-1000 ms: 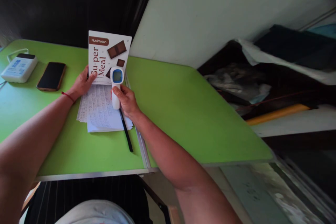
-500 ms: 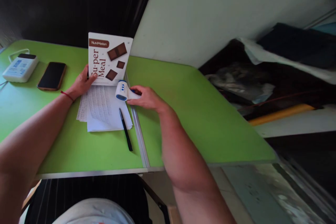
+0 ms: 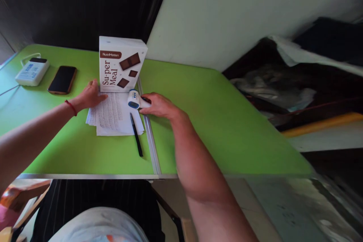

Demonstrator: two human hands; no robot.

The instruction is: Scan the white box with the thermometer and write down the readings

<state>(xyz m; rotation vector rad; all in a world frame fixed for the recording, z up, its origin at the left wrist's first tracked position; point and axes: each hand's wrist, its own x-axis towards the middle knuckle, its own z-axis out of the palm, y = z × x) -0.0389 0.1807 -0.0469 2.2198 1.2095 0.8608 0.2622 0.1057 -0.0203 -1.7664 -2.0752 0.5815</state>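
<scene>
On the box (image 3: 123,70) we read "NutriMotion" in white on a brown band, and "Su-per Meal" in brown letters running sideways up the front, beside pictures of chocolate pieces. The box stands upright on the green table (image 3: 227,128), at the far end of some papers (image 3: 110,115) whose printed lines are too small for us to read. We cannot make out the label on the white device (image 3: 32,72) at the far left, past the phone (image 3: 62,79).

Our left hand (image 3: 91,95) is loosely open at the box's lower left corner, thumb pointing right; we cannot tell whether it touches the box. Our right arm reaches in from the lower right, and the right hand (image 3: 159,105) grasps the thermometer (image 3: 134,99) by its handle, head leftward, just before the box. A black pen (image 3: 136,134) lies partly on the papers.
</scene>
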